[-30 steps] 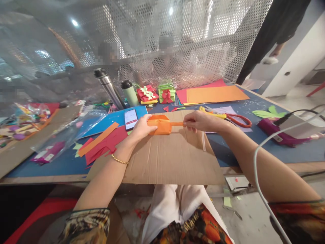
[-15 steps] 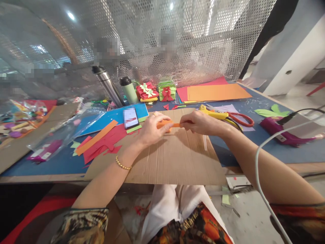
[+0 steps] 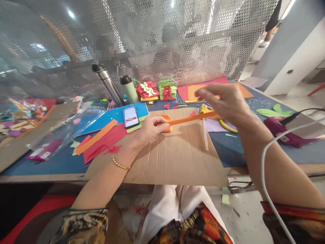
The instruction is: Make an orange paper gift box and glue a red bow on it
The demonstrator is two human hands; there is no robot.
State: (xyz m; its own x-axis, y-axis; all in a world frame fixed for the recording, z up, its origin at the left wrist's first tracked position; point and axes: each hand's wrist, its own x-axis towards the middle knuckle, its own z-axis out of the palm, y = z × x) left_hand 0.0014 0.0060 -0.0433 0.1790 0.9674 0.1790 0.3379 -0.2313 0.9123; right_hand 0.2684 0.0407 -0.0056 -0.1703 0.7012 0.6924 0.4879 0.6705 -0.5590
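My left hand (image 3: 153, 130) is closed on a folded orange paper piece (image 3: 168, 128) above the cardboard sheet (image 3: 175, 162). From that piece an orange paper strip (image 3: 188, 119) stretches right, its far end passing under my right hand (image 3: 224, 101). The fingers of my right hand are raised and stretched out to the left; whether the palm touches the strip is not clear. Scissors with a yellow handle (image 3: 228, 126) lie partly hidden below my right hand. A clear narrow stick (image 3: 205, 135) lies at the cardboard's right side.
A phone (image 3: 131, 117) rests on a blue sheet (image 3: 101, 119), beside red paper scraps (image 3: 101, 144). Behind stand a steel flask (image 3: 109, 84), a green bottle (image 3: 129, 89), and red (image 3: 147, 90) and green (image 3: 167, 91) paper boxes. A white cable (image 3: 265, 169) crosses at right.
My right hand has moved right and up from the orange piece, and its fingers have spread. A long orange strip now shows between the hands. My left hand stays nearly in place.
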